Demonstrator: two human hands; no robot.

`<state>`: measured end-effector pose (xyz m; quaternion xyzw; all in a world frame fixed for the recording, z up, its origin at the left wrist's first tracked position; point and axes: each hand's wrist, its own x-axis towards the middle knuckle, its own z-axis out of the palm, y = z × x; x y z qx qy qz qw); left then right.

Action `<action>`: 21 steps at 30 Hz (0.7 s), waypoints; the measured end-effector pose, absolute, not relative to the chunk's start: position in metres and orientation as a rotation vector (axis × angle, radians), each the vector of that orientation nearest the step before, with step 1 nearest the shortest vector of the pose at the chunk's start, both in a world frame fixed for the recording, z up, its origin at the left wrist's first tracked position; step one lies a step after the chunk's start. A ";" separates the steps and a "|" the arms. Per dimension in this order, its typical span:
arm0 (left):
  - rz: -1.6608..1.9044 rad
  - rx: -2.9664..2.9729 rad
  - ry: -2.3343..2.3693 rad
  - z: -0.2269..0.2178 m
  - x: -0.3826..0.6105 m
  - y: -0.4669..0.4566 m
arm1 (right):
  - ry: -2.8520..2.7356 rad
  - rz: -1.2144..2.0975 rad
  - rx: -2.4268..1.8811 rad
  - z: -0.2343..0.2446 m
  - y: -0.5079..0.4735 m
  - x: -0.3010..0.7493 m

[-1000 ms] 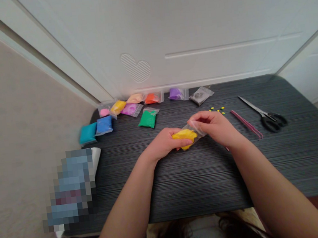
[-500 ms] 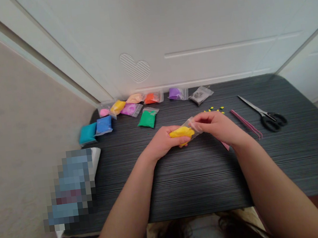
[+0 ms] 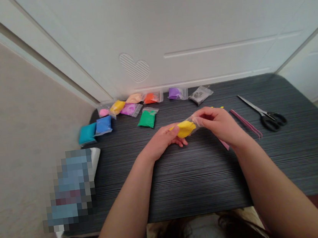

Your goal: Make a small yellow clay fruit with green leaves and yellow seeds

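Between my two hands, above the dark tabletop, is a small clear bag of yellow modelling clay (image 3: 186,128). My left hand (image 3: 165,139) pinches its left end, thumb on top and the other fingers underneath. The clear open-looking end of the bag is gripped by the fingertips of my right hand (image 3: 217,125). Under and behind my right hand lie a pink strip (image 3: 224,144) and some tiny yellow pieces (image 3: 221,107), mostly covered. Just right of that hand rests a pair of pink tweezers-like sticks (image 3: 245,123).
Black-handled scissors (image 3: 272,120) lie at the right. Along the back are bags of purple (image 3: 175,93), grey (image 3: 201,95), orange (image 3: 150,98) and green clay (image 3: 147,118). Blue (image 3: 103,125) and teal bags (image 3: 87,133) sit left, near a blurred device (image 3: 71,184) at the table's left edge.
The yellow clay bag has shifted slightly right and up. My left thumb has drawn back toward its left end, and my right hand now covers more of the tiny yellow pieces.
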<state>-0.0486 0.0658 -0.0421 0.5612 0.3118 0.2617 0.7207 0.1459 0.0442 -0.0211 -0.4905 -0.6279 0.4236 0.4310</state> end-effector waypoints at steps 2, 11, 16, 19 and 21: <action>0.573 1.119 0.655 -0.044 -0.048 0.067 | -1.562 1.078 -1.177 -0.020 0.044 0.146; 0.781 1.169 0.686 -0.040 -0.050 0.069 | -1.360 1.230 -1.174 -0.021 0.045 0.143; 0.794 1.261 0.715 -0.044 -0.049 0.068 | -1.326 1.335 -1.209 -0.024 0.047 0.145; 0.740 1.310 0.729 -0.044 -0.048 0.067 | -1.329 1.361 -1.215 -0.026 0.046 0.145; 0.725 1.340 0.745 -0.044 -0.048 0.067 | -1.329 1.361 -1.214 -0.026 0.046 0.144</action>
